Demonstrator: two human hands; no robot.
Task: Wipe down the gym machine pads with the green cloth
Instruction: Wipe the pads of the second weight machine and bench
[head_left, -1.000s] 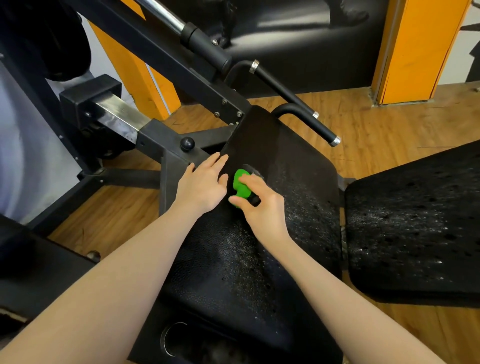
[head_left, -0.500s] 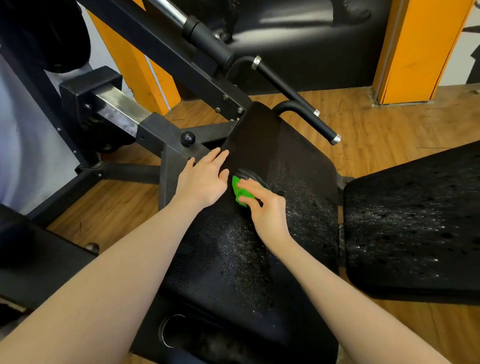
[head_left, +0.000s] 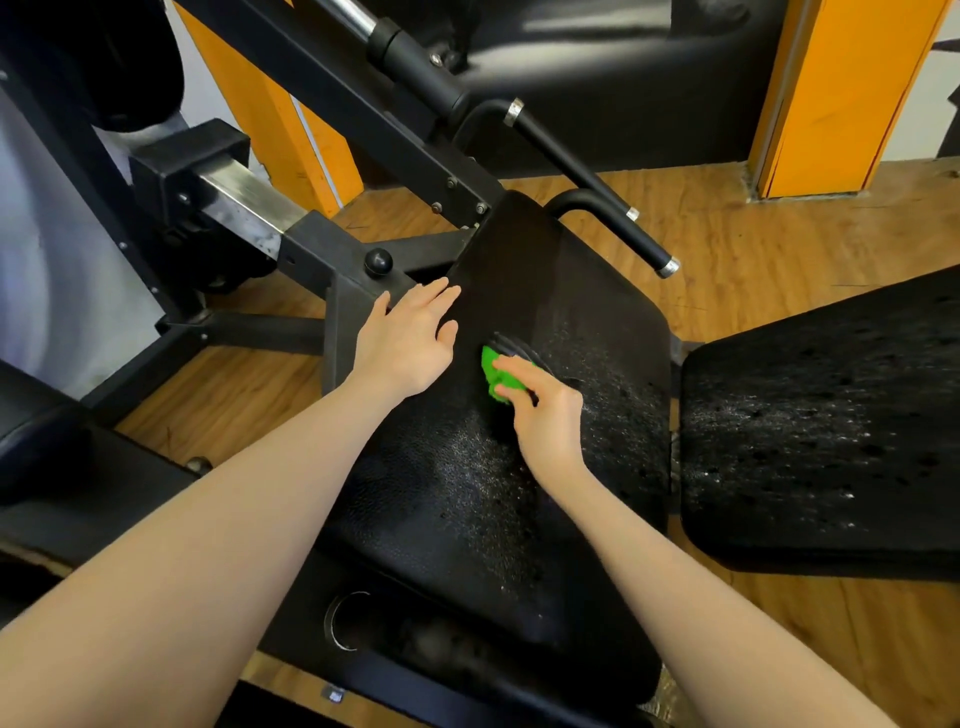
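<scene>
A black textured machine pad (head_left: 467, 499) slopes away from me in the middle of the view, speckled with pale droplets or wear. My right hand (head_left: 545, 415) presses a bunched green cloth (head_left: 492, 375) onto the pad's upper middle; my fingers cover most of the cloth. My left hand (head_left: 408, 340) lies flat with fingers apart on the pad's left edge, just left of the cloth and holding nothing. A second black pad (head_left: 821, 426) lies to the right, also speckled.
The black steel frame (head_left: 332, 280) with a round knob (head_left: 377, 261) stands left of the pad. Two black handle bars (head_left: 613, 218) stick out behind it. Orange posts (head_left: 841, 93) rise at the back over wooden flooring (head_left: 727, 244).
My right hand has turned over the cloth and pressed it down, sliding slightly along the pad. My left hand has stayed flat on the pad's left edge.
</scene>
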